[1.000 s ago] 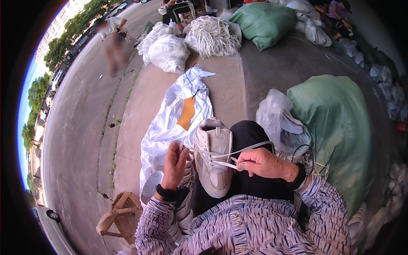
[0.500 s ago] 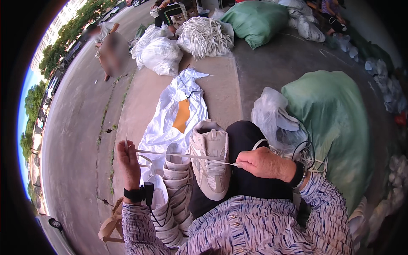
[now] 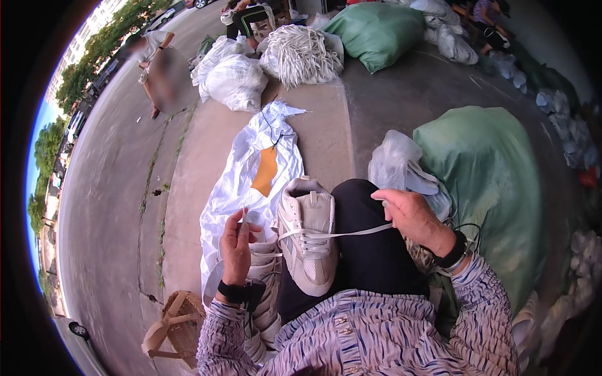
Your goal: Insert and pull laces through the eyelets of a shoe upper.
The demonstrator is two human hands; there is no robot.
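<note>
A beige sneaker rests on my dark-trousered lap, its toe toward me. Its flat pale shoelace is threaded through the lower eyelets, and one length stretches taut to the right. My right hand pinches that length between thumb and fingers, right of the shoe. Left of the sneaker is my left hand, raised with a pale lace tip showing between its fingers. Under and beside that hand, a stack of similar shoes stands against my left leg, partly hidden by my forearm.
White sheeting with an orange-yellow piece lies ahead on the pavement. A large green sack and a clear plastic bag sit at right. A woven basket stands lower left. Sacks and other people are farther off.
My left hand has moved right, closer to the shoe. My right hand has moved right and up, drawing the lace out to the right; it earlier stretched left across the shoe.
</note>
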